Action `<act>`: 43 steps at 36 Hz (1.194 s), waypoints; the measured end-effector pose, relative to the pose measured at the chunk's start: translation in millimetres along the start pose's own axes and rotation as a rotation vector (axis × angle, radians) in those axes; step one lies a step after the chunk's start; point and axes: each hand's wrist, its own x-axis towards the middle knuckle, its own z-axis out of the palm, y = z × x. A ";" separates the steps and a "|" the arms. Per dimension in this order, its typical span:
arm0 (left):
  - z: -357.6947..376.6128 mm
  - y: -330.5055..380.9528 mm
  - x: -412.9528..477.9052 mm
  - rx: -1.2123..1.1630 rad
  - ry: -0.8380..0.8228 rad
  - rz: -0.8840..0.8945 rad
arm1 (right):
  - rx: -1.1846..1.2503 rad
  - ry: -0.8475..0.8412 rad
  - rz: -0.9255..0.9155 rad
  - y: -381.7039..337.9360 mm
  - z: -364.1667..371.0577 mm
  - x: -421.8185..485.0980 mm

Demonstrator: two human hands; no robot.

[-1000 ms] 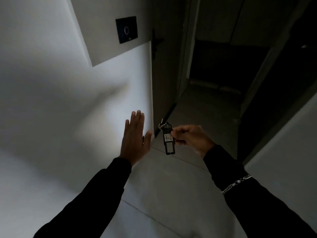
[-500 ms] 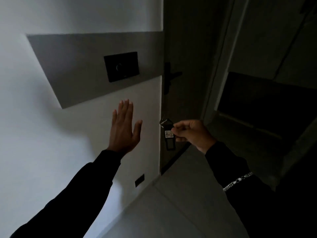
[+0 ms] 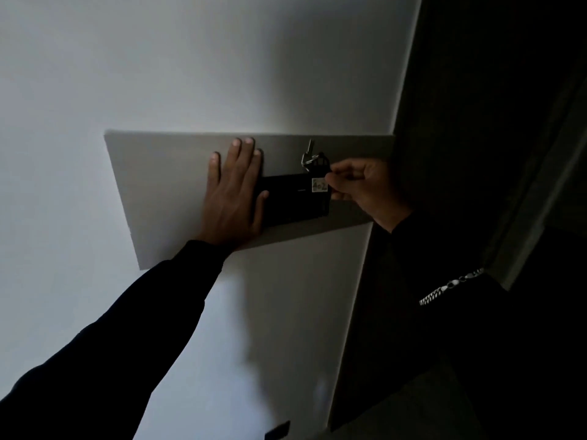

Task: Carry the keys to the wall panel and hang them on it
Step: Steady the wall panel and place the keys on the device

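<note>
Keys (image 3: 313, 161) in centre-right of frame, pinched at black tag between thumb and fingers of right hand (image 3: 365, 185), other fingers curled in. Long axis of bunch close to vertical: one silver key pointing up, ring under it, black tag hanging down with small white label facing camera. Held in front of grey wall panel (image 3: 158, 185), near its upper edge; contact with panel impossible to tell. Just left of tag, black rectangular plate (image 3: 292, 201) mounted on panel, partly overlapped by tag. Left hand (image 3: 235, 192) open and flat, fingers together and pointing up, palm toward panel, thumb over left edge of black plate, holding nothing. Silver bracelet (image 3: 451, 285) on right wrist, over dark sleeve.
</note>
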 end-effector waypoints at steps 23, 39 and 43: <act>34.1 -3.8 9.3 0.446 0.198 -0.137 | 0.061 -0.177 -0.226 43.3 8.4 88.1; 34.3 -4.6 11.5 0.489 0.205 -0.128 | -0.199 -0.160 -0.604 58.1 5.8 78.4; 34.5 -3.7 11.5 0.493 0.206 -0.131 | -0.279 -0.144 -0.715 39.6 -1.1 79.5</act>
